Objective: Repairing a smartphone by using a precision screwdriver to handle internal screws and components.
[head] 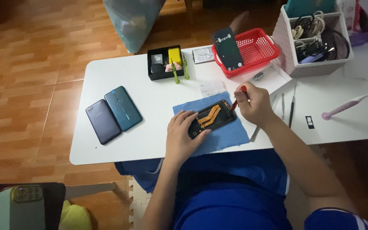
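Blue shorts (235,191) on the person's lap were closest to the camera, and just above them one opened phone (212,119) lay on one blue cloth (228,134) near the front edge of the white tabletop (150,85). Its back was off, and an orange strip ran across its dark inside.

The left hand (183,134) lay flat and loosely open, with the fingers pressing on the near end of the phone. The right hand (252,103) was curled shut around one red screwdriver (239,96), and its tip touched the far corner of the phone.

Two whole phones lay side by side well to the left, one dark blue phone (102,121) and one teal phone (123,108). One black box (164,62) sat at the back, with a small yellow block in it. Two green tools (179,70) lay just beside it. One red basket (252,51) stood behind the right hand, with one dark phone back cover (228,49) leaning in it. One white bin (316,40) full of cables stood to the right. Three thin tools (291,108) lay beside the right wrist.
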